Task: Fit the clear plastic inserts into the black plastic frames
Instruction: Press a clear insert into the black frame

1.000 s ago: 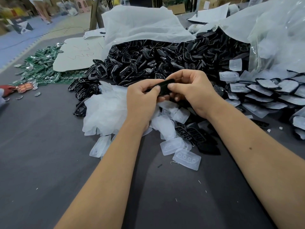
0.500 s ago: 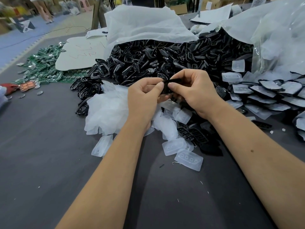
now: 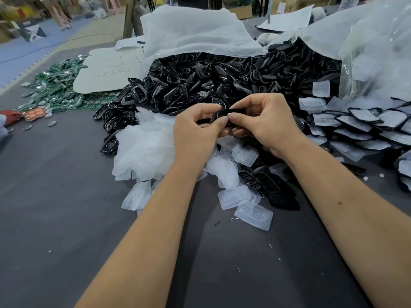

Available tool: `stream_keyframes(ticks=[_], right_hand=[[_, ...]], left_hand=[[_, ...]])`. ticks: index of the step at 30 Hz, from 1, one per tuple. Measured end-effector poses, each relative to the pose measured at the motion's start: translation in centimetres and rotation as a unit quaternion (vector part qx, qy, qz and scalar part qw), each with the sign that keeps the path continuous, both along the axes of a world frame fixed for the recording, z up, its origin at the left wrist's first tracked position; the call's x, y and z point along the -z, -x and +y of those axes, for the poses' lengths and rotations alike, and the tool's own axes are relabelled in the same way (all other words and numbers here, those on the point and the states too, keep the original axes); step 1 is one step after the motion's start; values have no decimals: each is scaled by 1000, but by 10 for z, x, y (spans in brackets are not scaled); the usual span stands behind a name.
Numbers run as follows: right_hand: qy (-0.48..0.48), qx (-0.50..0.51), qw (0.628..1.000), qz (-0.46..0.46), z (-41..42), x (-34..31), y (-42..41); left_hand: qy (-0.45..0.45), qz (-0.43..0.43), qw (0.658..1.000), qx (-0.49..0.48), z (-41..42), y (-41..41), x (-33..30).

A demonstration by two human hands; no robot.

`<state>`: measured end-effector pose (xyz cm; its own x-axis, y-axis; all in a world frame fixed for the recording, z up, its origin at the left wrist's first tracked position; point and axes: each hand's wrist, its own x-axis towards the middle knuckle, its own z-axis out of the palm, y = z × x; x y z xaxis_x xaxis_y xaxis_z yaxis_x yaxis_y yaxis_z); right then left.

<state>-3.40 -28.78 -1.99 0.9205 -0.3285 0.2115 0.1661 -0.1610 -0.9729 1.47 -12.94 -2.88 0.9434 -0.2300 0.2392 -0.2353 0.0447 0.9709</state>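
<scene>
Right now your left hand (image 3: 195,127) and right hand (image 3: 264,123) both pinch one black frame (image 3: 229,113) between thumbs and curled fingers (image 3: 219,123), held up above the tabletop (image 3: 66,218). Whether a clear insert sits in it, you cannot tell. Just below your fingers lie loose clear inserts (image 3: 253,215); beyond them spreads the heap of black frames (image 3: 211,81). To the right of your fingers, fitted frames (image 3: 355,130) lie overlapped.
</scene>
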Motion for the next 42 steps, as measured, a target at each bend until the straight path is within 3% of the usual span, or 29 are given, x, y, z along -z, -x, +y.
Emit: stream_keyframes(ticks=[5, 10, 19, 24, 30, 33, 42], right_hand=[[-30, -34, 999, 13, -1, -1, 0], [37, -13, 999, -2, 2, -4, 2], [88, -11, 994, 61, -17, -16, 7], [296, -148, 928, 172, -24, -33, 18], [351, -202, 882, 240, -22, -45, 24], [353, -207, 885, 220, -22, -40, 26], [236, -197, 938, 159, -27, -31, 25]], left_hand=[[-10, -5, 1000, -12, 0, 1, 0], [-9, -10, 1000, -21, 0, 2, -1], [102, 77, 992, -20, 0, 2, -5], [148, 103, 983, -11, 0, 3, -8], [164, 114, 980, 2, 1, 4, -9], [169, 115, 979, 6, 2, 6, -10], [153, 113, 982, -11, 0, 8, -11]])
